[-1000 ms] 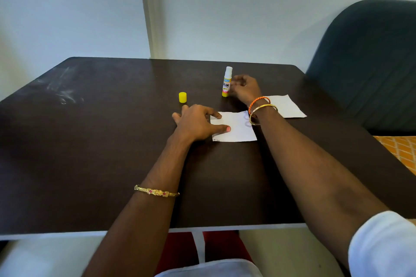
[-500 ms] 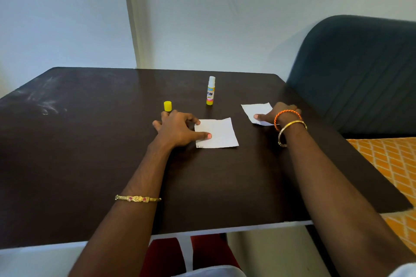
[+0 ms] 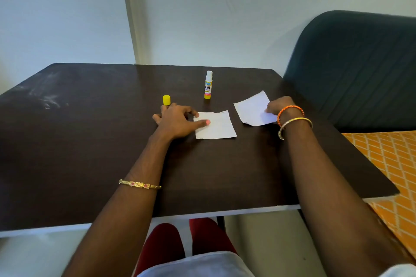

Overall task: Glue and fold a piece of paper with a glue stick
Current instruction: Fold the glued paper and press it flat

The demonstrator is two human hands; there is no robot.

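A white square of paper lies flat on the dark table. My left hand rests on its left edge, thumb and forefinger pressing it down. A second white paper sits to the right, its far corner lifted off the table; my right hand pinches its right edge. The uncapped glue stick stands upright behind the papers, apart from both hands. Its yellow cap stands just behind my left hand's fingers.
A dark green chair back stands at the table's right side, above an orange patterned surface. A pale wall rises right behind the table's far edge. My red-clad knees show under the near edge.
My right hand left the glue stick, moved right to the second paper, took hold of its edge and tilted it up. My left hand stayed on the first paper.
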